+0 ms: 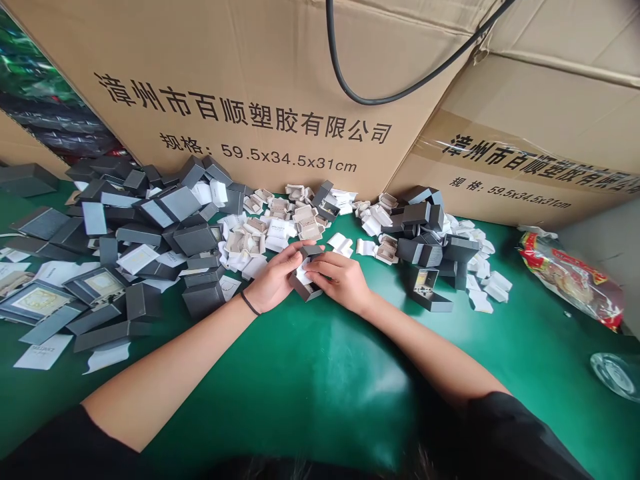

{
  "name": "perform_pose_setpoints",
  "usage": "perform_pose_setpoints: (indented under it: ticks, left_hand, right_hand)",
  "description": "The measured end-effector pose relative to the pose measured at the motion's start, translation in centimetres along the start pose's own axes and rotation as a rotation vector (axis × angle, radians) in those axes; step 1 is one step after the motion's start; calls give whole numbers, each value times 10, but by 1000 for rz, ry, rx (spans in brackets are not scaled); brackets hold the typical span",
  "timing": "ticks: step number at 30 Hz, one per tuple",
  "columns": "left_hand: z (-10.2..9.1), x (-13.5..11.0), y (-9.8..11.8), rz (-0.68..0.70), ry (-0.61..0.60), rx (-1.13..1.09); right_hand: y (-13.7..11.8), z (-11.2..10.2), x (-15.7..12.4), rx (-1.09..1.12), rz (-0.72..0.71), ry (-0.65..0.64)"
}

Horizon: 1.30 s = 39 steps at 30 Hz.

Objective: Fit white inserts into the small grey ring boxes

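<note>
Left hand (278,280): curled around the open dark box (303,291), seemingly steadying it
Right hand (345,280): fingers bent onto its white insert (303,272); whether pinching, cannot tell
Dark box: towards the table's (280,393) far edge, between box piles (181,202), probably within easy reach

dark box (306,291) at centre: sides partly covered by left hand (273,283) and right hand (345,283), so can't tell what's inside. right fingertips overlap the opening. fine print on leaflet (44,351) at 8 o'clock too small to read. glass dish (616,375) at 4 o'clock clipped by right edge. green bundle (30,60) at 10 o'clock runs off left (contents unclear). cable (370,101) at 1 o'clock: both ends exit up top.
</note>
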State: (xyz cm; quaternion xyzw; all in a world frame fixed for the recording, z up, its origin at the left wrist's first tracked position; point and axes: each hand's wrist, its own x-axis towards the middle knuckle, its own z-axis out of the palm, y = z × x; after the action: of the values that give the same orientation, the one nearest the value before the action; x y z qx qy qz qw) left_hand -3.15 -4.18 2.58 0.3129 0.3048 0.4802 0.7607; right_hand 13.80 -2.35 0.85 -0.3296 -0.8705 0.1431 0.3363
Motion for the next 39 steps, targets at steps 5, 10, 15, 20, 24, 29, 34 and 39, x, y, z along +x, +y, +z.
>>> perform_pose_setpoints:
  ticks: [5, 10, 15, 20, 24, 29, 34, 39]
  left_hand:
    - [-1, 1, -2, -1, 1, -14]
    - [-2, 2, -1, -5, 18, -19]
    - [-2, 2, -1, 1, 7, -26]
    - [-3, 2, -1, -10, 18, -19]
    - [-4, 2, -2, -12, 14, -22]
    - [-4, 3, -2, -10, 14, -23]
    - [-3, 3, -2, -10, 13, -28]
    - [-3, 3, -2, -11, 15, -28]
  right_hand:
    - [-1, -1, 1, -36, -27, -18]
    - [-1, -2, 1, -56, -61, -24]
    - [-2, -2, 0, -61, -63, -6]
    - [-1, -2, 0, 3, -62, -35]
    - [0, -2, 1, 34, -57, -48]
    - [1, -4, 2, 51, -67, -72]
    - [1, -3, 1, 45, -80, -58]
    - [0, -2, 0, 33, -67, -55]
